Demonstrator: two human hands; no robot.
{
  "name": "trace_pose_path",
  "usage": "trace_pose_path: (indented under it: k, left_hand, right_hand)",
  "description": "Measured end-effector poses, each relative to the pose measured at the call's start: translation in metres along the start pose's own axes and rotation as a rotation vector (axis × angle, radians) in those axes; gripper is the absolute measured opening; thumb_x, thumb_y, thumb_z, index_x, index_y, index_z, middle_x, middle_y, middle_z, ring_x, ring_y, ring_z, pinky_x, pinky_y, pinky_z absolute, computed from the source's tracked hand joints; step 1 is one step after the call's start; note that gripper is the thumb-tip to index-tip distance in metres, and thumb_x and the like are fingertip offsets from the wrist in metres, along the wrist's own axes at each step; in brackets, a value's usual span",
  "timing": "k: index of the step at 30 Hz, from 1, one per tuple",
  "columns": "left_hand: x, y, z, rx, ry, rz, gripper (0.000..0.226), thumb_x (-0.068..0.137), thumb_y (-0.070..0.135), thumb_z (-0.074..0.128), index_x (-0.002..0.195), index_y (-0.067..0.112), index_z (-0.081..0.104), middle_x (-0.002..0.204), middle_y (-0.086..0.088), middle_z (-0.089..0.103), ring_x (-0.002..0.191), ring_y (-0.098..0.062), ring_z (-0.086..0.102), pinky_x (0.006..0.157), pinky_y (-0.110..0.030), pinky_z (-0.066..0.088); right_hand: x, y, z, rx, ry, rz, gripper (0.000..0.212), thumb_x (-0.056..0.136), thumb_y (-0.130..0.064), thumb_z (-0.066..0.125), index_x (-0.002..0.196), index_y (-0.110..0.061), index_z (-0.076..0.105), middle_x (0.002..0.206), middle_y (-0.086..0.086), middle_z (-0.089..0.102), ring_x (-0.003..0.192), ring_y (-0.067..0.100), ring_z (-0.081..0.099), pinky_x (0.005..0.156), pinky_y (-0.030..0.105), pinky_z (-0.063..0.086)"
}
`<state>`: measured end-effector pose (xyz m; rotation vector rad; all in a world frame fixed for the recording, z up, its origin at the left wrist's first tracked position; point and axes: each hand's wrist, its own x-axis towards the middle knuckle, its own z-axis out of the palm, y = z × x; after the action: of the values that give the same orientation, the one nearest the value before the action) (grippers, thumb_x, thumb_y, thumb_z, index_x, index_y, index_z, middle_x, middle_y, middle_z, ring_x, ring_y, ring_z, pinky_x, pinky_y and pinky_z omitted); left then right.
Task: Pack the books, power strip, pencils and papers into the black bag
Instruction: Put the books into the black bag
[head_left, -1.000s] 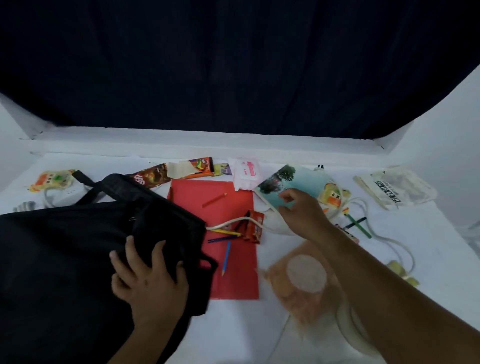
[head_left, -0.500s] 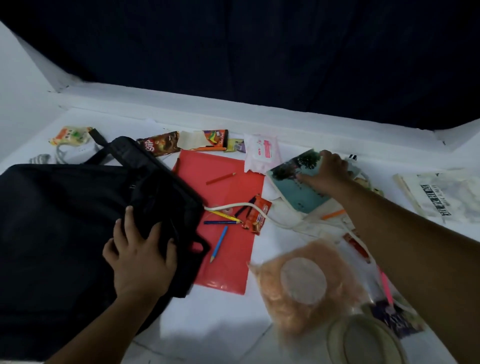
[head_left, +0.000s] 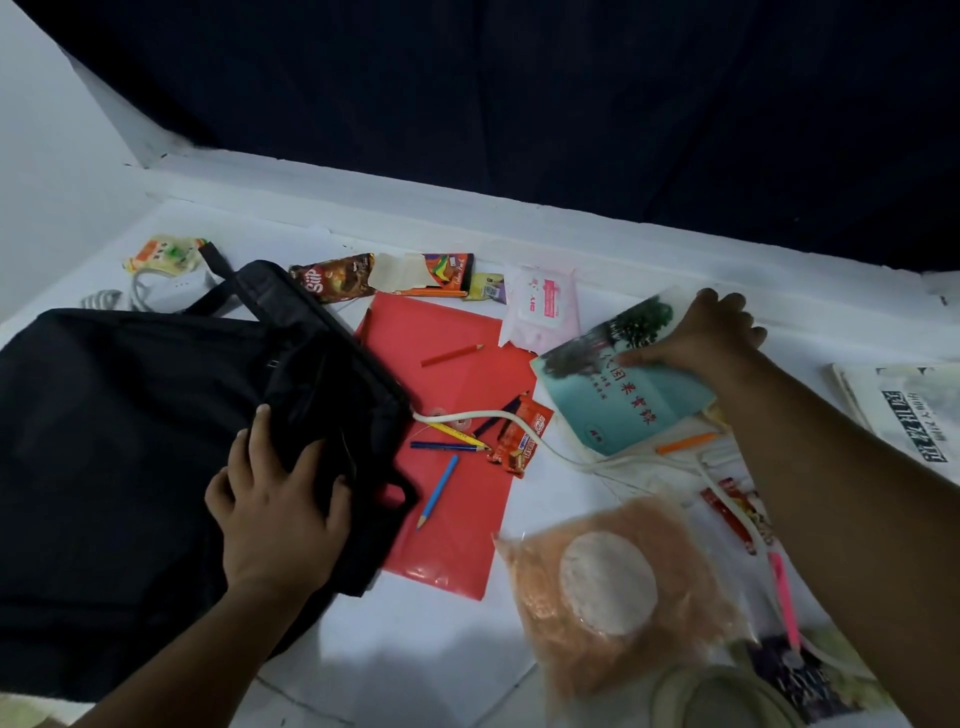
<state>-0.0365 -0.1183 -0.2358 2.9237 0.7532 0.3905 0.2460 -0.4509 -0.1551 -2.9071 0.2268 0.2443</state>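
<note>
Floppy black fabric bag (head_left: 130, 441) sprawls far left, left hand (head_left: 275, 514) bunching its edge in curled fingers. Glossy red folder (head_left: 457, 499) carries slim pencils (head_left: 437, 491) pointing various ways. Right hand (head_left: 701, 338) grips the teal paperback book (head_left: 618, 400), long axis running diagonally toward the near right.

Overall illumination is dim and uneven. The white table (head_left: 395, 639) returns most of the light; its brightest patch lies at lower centre of the frame. The upper half of the frame is near-black with no detail. The black bag (head_left: 130, 441) at left shows almost no texture. Soft shadows fall beneath both forearms. Wide-angle distortion bends the table's far edge. Items at lower right are blurred. No glare is present.
</note>
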Motion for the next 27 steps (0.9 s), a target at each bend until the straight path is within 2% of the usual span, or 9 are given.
trace_pose_path:
  k: [3, 6, 10, 14, 17, 19, 22, 24, 27]
  left_hand:
    - [0.0, 0.0, 0.0, -0.012, 0.007, 0.001, 0.051, 0.081, 0.051, 0.037, 0.115, 0.023, 0.063, 0.161, -0.019, 0.02, 0.144, -0.044, 0.024, 0.106, -0.062, 0.025]
    - [0.0, 0.001, -0.002, -0.024, 0.007, 0.0, 0.052, 0.08, 0.052, 0.036, 0.113, 0.023, 0.064, 0.16, -0.019, 0.021, 0.143, -0.044, 0.025, 0.105, -0.062, 0.025]
    - [0.0, 0.0, -0.004, -0.026, -0.007, -0.013, 0.055, 0.078, 0.054, 0.036, 0.115, 0.025, 0.064, 0.161, -0.017, 0.021, 0.142, -0.043, 0.026, 0.104, -0.061, 0.027]
    - [0.001, -0.001, -0.011, -0.085, -0.001, -0.059, 0.06, 0.074, 0.058, 0.042, 0.12, 0.024, 0.061, 0.16, -0.014, 0.023, 0.138, -0.041, 0.032, 0.102, -0.06, 0.033]
    - [0.002, -0.008, -0.019, -0.146, 0.01, -0.1, 0.063, 0.075, 0.059, 0.061, 0.127, 0.025, 0.058, 0.161, -0.013, 0.021, 0.132, -0.043, 0.033, 0.101, -0.059, 0.037]
    - [0.003, -0.018, -0.025, -0.149, -0.003, -0.109, 0.075, 0.073, 0.063, 0.073, 0.135, 0.026, 0.052, 0.162, -0.016, 0.017, 0.129, -0.046, 0.032, 0.102, -0.058, 0.038]
    - [0.005, -0.036, -0.042, -0.154, -0.073, -0.132, 0.097, 0.068, 0.067, 0.078, 0.146, 0.028, 0.035, 0.16, -0.017, 0.015, 0.131, -0.047, 0.031, 0.107, -0.054, 0.036]
    - [0.01, -0.047, -0.056, -0.208, -0.127, -0.167, 0.101, 0.071, 0.054, 0.083, 0.15, 0.026, 0.027, 0.156, -0.016, 0.019, 0.132, -0.042, 0.033, 0.108, -0.05, 0.038]
    - [0.018, -0.064, -0.078, -0.393, -0.148, -0.178, 0.083, 0.081, 0.025, 0.079, 0.148, 0.023, 0.031, 0.137, -0.014, 0.044, 0.12, -0.034, 0.05, 0.094, -0.039, 0.047]
  right_hand:
    - [-0.01, -0.003, -0.017, 0.014, 0.064, -0.018, 0.111, 0.045, -0.069, 0.088, 0.131, -0.012, 0.046, 0.134, 0.017, 0.042, 0.126, 0.038, 0.042, 0.102, 0.046, 0.034]
    - [-0.028, -0.008, -0.029, 0.227, 0.133, -0.098, 0.099, 0.05, -0.052, 0.094, 0.127, -0.017, 0.042, 0.127, 0.013, 0.04, 0.113, 0.033, 0.05, 0.09, 0.041, 0.043]
    - [-0.057, -0.013, -0.052, 0.237, 0.13, -0.275, 0.068, 0.065, -0.029, 0.091, 0.113, -0.018, 0.044, 0.106, 0.009, 0.06, 0.091, 0.03, 0.058, 0.069, 0.035, 0.044]
    - [-0.092, -0.026, -0.074, 0.274, 0.085, -0.444, 0.049, 0.077, -0.023, 0.082, 0.112, -0.029, 0.048, 0.1, 0.004, 0.065, 0.085, 0.026, 0.06, 0.068, 0.034, 0.046]
    - [-0.127, -0.044, -0.071, 0.14, -0.013, -0.519, 0.048, 0.094, -0.025, 0.061, 0.132, -0.039, 0.034, 0.106, 0.005, 0.064, 0.087, 0.028, 0.06, 0.077, 0.039, 0.051]
    - [-0.152, -0.056, -0.07, 0.041, -0.025, -0.553, 0.048, 0.097, -0.02, 0.054, 0.135, -0.038, 0.031, 0.104, 0.008, 0.065, 0.083, 0.029, 0.061, 0.074, 0.04, 0.053]
    - [-0.189, -0.076, -0.08, 0.003, 0.04, -0.609, 0.053, 0.095, -0.015, 0.054, 0.138, -0.037, 0.031, 0.104, 0.01, 0.066, 0.08, 0.029, 0.061, 0.068, 0.038, 0.054]
    - [-0.212, -0.091, -0.086, 0.004, 0.068, -0.653, 0.058, 0.094, -0.014, 0.056, 0.14, -0.038, 0.029, 0.102, 0.01, 0.066, 0.078, 0.03, 0.06, 0.062, 0.035, 0.05]
    - [-0.244, -0.114, -0.088, 0.062, 0.098, -0.738, 0.062, 0.092, -0.011, 0.054, 0.138, -0.043, 0.027, 0.089, -0.002, 0.06, 0.075, 0.029, 0.059, 0.056, 0.033, 0.044]
